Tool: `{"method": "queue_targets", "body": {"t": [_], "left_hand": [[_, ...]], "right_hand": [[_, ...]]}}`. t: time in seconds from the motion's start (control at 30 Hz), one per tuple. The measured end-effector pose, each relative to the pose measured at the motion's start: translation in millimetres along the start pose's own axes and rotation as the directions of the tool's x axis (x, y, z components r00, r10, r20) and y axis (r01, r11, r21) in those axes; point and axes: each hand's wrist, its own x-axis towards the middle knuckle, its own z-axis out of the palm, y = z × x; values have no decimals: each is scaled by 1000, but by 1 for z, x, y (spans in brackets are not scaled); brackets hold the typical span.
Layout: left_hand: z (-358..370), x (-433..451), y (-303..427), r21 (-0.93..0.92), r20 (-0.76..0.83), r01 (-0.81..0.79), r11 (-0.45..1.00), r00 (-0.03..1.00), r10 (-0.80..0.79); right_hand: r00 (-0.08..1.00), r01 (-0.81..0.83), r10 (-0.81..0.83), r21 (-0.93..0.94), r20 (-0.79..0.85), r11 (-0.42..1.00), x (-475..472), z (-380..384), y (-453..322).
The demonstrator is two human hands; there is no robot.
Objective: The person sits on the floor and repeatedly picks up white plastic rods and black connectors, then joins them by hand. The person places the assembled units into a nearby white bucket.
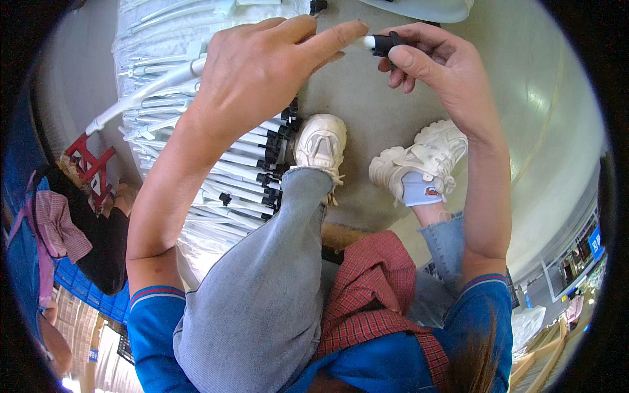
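Observation:
My left hand [260,73] is closed around a thick white plastic tube [147,93], which slants down to the left; its index finger points right. My right hand [437,64] pinches a black plastic fitting [385,44] with a short white tip on its left side. The tip is close to my left fingertips; whether it belongs to the tube is hidden. Below my left arm, many white tubes with black end fittings [270,147] lie side by side on clear plastic sheeting [196,240]. A loose black fitting [225,198] lies on them.
My shoes [322,142] rest on the grey floor [344,98], beside the tube ends. A red frame [91,167] stands at the left, near another person's arm [54,344]. A pale translucent plastic piece [427,10] is at the top edge. Another black part [318,6] lies near it.

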Motion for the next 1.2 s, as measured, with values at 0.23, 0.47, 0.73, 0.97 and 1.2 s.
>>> {"method": "queue_targets", "body": {"t": [0.23,0.47,0.73,0.97,1.2], "left_hand": [[4,1,10,-221,139,177,959,979,-148],[15,-6,12,-109,-4,58,992,998,-59],[5,-11,23,-149,94,124,981,989,-111],[-7,-8,21,47,23,-69,997,997,68],[6,-18,24,66,-71,-76,995,994,80]], "right_hand": [[900,411,-433,-432,51,803,-9,4,12],[992,126,-128,-378,21,917,-17,21,-1],[946,278,-321,-610,40,742,-20,21,11],[989,-136,128,117,78,984,-21,20,-2],[969,-236,232,35,82,971,-29,20,-10]]}}
